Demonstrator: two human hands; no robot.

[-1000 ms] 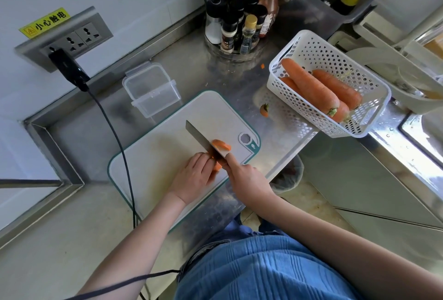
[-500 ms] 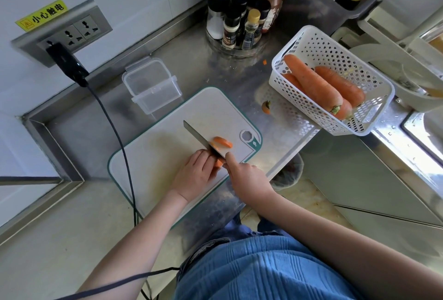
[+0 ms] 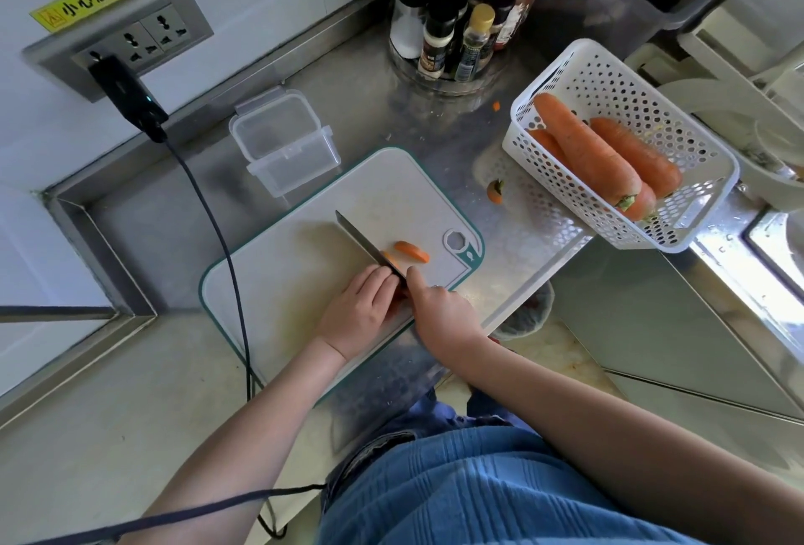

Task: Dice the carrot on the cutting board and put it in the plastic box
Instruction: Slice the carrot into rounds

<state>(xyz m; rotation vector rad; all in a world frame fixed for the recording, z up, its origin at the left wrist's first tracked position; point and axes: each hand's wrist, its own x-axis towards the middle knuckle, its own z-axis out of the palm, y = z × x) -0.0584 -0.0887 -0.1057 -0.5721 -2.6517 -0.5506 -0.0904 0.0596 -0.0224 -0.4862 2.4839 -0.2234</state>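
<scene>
Left hand (image 3: 361,309) curled over a carrot piece (image 3: 393,261) on the cutting board (image 3: 283,283), fingertips holding it down right against the flat of the knife (image 3: 365,244). Right hand (image 3: 439,311) wrapped around the knife handle, index finger stretched forward along the blade's back, handle itself hidden inside the grip. Blade angled away from both hands, set down into the held carrot piece. Just past the blade, on the right hand's side, one cut carrot slice (image 3: 412,251) lying loose on the board, apart from the fingers. Beyond the left hand, off the board's far edge on the steel surface (image 3: 391,109), the plastic box (image 3: 285,142), open, nothing orange visible inside. Beyond the right hand, a carrot top (image 3: 495,192) on the surface, and farther out a white basket (image 3: 678,213) holding whole carrots (image 3: 587,152). Far from both hands, a cluster of seasoning bottles (image 3: 461,13). Alongside the left forearm, a black cable (image 3: 217,235) crossing the board's corner.
</scene>
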